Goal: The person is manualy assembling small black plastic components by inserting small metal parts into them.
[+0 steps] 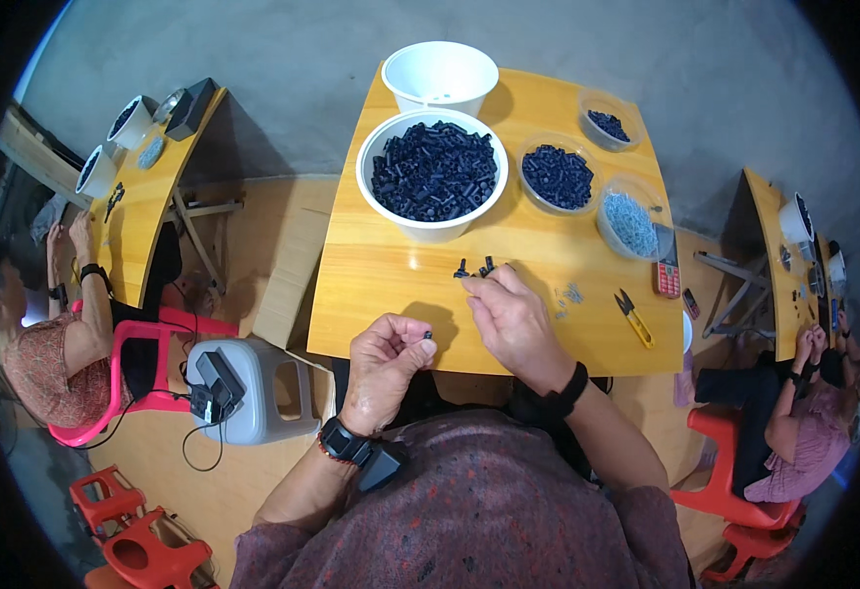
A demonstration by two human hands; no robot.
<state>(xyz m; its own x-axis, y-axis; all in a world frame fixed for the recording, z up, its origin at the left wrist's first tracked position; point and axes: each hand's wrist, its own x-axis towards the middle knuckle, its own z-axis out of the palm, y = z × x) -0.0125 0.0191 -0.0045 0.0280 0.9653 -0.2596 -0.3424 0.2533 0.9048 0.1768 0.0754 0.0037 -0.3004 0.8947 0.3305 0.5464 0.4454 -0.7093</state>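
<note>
My left hand [387, 363] is closed over the near edge of the wooden table [391, 314]. Its thumb and forefinger pinch a small black tubular part [428, 335]. My right hand [514, 324] rests farther in on the table, fingers curled together at a few small black parts [462, 267]. Its fingertips touch them; whether one is gripped is partly hidden. Beyond the hands stands a white bowl [363, 182] heaped with similar black pieces. A few tiny pale metal pieces [572, 294] lie to the right of my right hand.
Behind the full bowl is another white bowl [441, 74]. Clear tubs with black parts [558, 179] and bluish pins [631, 224] stand at right, near yellow-handled snips [634, 319] and a red phone [667, 278]. A grey stool [253, 393] is at left; other people work at both sides.
</note>
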